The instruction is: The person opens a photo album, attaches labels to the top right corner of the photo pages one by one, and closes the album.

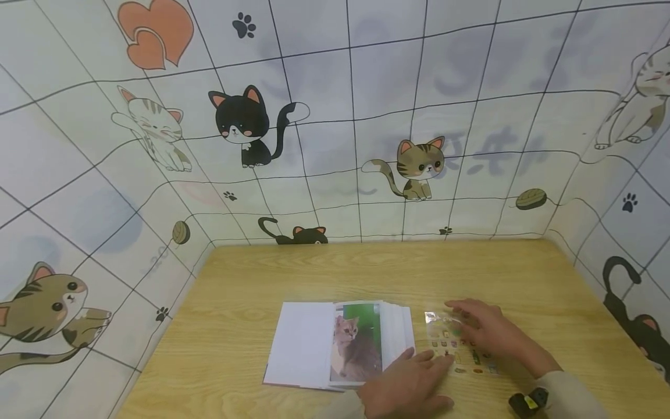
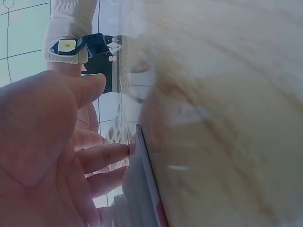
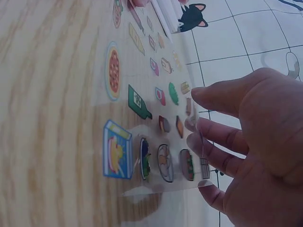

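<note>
A clear sheet of small food stickers (image 1: 464, 349) lies on the table to the right of an open photo album (image 1: 303, 343). My right hand (image 1: 489, 329) is over the sheet's upper right part, its fingers loosely extended. Up close in the right wrist view, the thumb and fingertips (image 3: 199, 97) are right at the sheet's edge, among stickers of a green bottle (image 3: 138, 101) and a pizza (image 3: 113, 71). My left hand (image 1: 405, 384) is stretched across the album's lower right corner, fingertips at the sheet's left edge. Its fingers (image 2: 106, 156) look nearly straight in the left wrist view.
The album shows a cat photo (image 1: 357, 343) beside a blank white left page, with a stack of white pages (image 1: 396, 329) at right. Wooden tabletop (image 1: 246, 273) surrounds these things. Wall panels (image 1: 324, 116) printed with cartoon cats stand behind and at both sides.
</note>
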`<control>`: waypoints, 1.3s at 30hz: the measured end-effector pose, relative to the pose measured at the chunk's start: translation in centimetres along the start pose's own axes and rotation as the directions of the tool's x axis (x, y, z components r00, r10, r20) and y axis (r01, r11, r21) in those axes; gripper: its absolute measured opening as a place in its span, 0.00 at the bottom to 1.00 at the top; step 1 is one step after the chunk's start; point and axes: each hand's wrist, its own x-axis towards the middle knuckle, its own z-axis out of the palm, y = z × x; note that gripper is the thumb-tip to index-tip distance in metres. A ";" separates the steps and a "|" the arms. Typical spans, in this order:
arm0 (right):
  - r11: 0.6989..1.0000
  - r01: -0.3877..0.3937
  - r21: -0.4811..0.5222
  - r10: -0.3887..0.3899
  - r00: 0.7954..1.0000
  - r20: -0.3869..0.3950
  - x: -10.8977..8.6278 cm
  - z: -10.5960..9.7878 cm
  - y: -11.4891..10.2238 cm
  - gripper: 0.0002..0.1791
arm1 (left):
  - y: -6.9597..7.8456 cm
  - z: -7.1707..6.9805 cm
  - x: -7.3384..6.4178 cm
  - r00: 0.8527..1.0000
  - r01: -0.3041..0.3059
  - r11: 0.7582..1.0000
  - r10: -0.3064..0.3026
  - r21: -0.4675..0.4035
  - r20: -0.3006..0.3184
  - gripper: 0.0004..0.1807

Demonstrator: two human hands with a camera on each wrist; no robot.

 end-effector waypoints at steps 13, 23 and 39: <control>0.998 -0.046 0.041 0.045 0.999 0.013 0.3 -0.2 0.1 0.22 | 0.1 0.1 0.3 0.998 -0.025 0.999 0.027 0.033 -0.056 0.37; 0.993 -0.060 0.099 0.055 0.997 0.050 0.3 -0.8 0.3 0.21 | 0.1 -0.2 0.7 0.996 -0.032 0.998 0.037 0.053 -0.084 0.34; 0.983 -0.011 0.182 -0.001 0.998 0.061 0.0 -2.2 0.1 0.21 | -0.9 -0.8 1.0 0.910 0.039 0.990 -0.092 -0.138 -0.404 0.24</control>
